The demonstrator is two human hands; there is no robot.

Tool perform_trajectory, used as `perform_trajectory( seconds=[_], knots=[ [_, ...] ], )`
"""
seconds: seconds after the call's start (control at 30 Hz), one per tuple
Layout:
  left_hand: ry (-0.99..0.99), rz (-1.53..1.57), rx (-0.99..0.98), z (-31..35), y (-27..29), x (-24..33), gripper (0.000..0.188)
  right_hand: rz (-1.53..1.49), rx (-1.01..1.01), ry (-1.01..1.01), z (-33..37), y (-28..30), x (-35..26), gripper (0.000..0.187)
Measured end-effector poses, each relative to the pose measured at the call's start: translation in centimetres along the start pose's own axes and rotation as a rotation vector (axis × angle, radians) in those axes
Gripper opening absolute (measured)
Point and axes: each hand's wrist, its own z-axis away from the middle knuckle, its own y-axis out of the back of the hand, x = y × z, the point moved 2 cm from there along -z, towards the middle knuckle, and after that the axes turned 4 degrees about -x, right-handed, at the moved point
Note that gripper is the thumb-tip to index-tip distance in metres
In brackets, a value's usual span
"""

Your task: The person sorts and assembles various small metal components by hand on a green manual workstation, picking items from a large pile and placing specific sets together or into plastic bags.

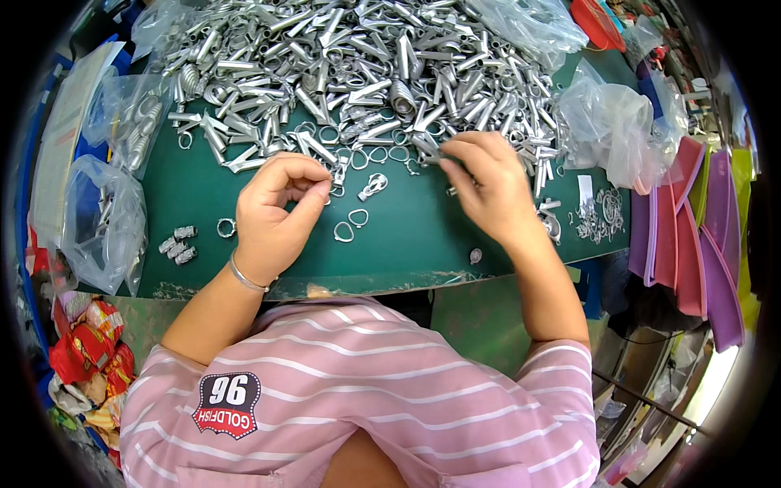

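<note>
My left hand [281, 207] is closed in a pinch, its thumb and forefinger at a small silver metal part [339, 172]; the fingers partly cover what they grip. My right hand [492, 183] hovers at the near edge of the heap, thumb and forefinger slightly apart. A silver tube piece [426, 148] lies by its fingertips. Between the hands rests a silver fitting [373, 187]. Two thin open rings lie nearer me, one a loose ring [343, 233]. Several more rings [377, 154] line the heap's edge.
A large heap of silver metal parts [358, 73] spreads over the green table [407, 252]. Clear plastic bags [602, 122] flank it. Small cylinders [179, 244] sit at the left, tiny rings [604, 215] at the right. Coloured plastic bins [687, 232] stand beyond the right edge.
</note>
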Motion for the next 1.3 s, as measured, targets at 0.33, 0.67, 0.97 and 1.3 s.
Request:
perform_trajectory(
  seconds=[0.33,0.67,0.97,1.3],
  knots=[
    [-0.027,-0.097,-0.08,0.0,-0.3,0.6,0.013,-0.017,-0.215,-0.228,-0.8,-1.4,-0.6,0.04],
    [-0.04,-0.118,-0.099,0.1,-0.2,0.6,0.012,-0.086,-0.308,-0.225,-1.1,-1.2,-1.3,0.019],
    [-0.034,-0.045,-0.048,0.0,-0.6,0.3,0.011,-0.178,-0.3,-0.274,-0.2,-2.4,-2.7,0.018],
    [0.014,-0.068,-0.121,0.1,-0.3,0.5,0.013,-0.323,-0.389,-0.35,-0.1,-1.9,-3.9,0.021]
  ],
)
